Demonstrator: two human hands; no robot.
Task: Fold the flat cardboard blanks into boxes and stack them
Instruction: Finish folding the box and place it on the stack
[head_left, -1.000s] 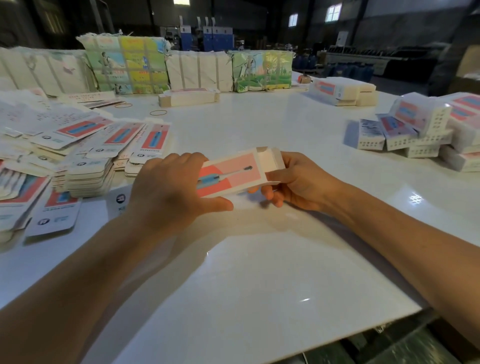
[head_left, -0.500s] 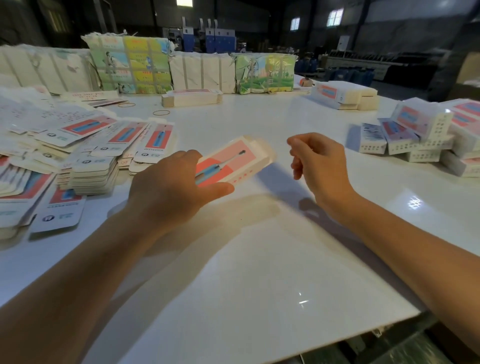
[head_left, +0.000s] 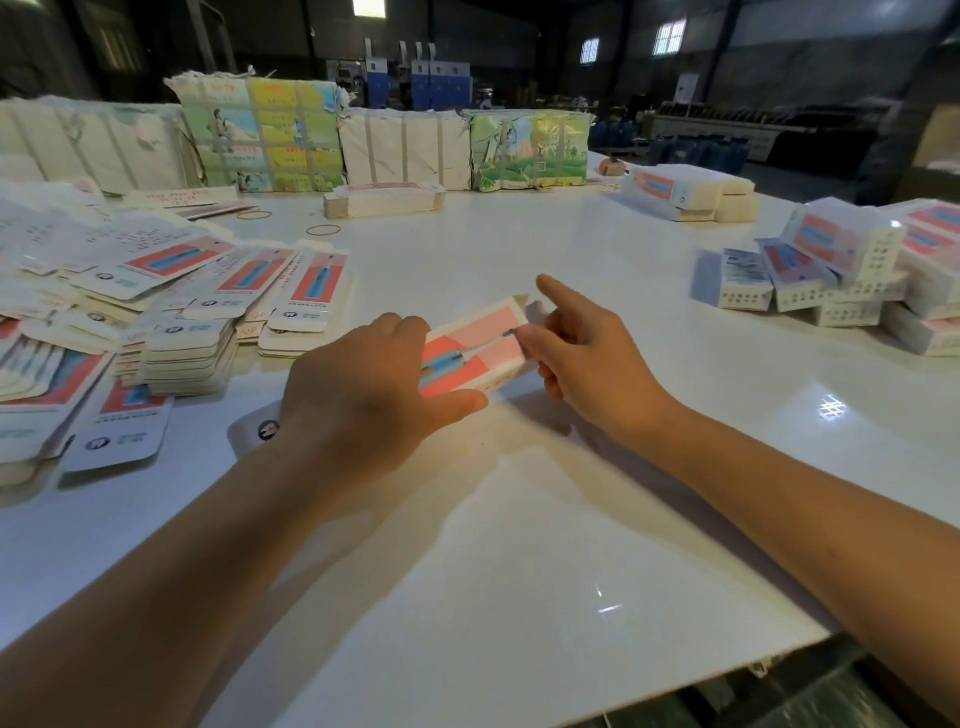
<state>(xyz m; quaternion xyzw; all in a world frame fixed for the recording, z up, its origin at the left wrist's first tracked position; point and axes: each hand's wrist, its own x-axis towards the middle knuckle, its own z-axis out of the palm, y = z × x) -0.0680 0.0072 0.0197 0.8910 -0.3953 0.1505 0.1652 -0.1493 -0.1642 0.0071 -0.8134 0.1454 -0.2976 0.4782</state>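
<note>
Far left of the white worktop: loose flat blanks spread in overlapping heaps, red-and-blue print up, one short neat stack among them. Behind these, strapped bundles of printed and plain sheets stand along the far edge. Two rubber bands lie on the bare surface just in front of a low banded stack.

Centre: left hand grips the partly folded box, thumb under its near edge, fingers over the left end; the box is raised off the worktop and tilted, red-and-pink face up. Its left end is hidden by that hand. Right hand is at the box's right end, index finger extended over the open end flap, thumb pinching the near corner, remaining fingers curled.

Right: finished boxes piled in a loose heap near the edge; another pair sits farther back.

Versus 0.5 s ago: the right hand, then curled and well apart from the box, has come back onto it. Left-hand grip unchanged
</note>
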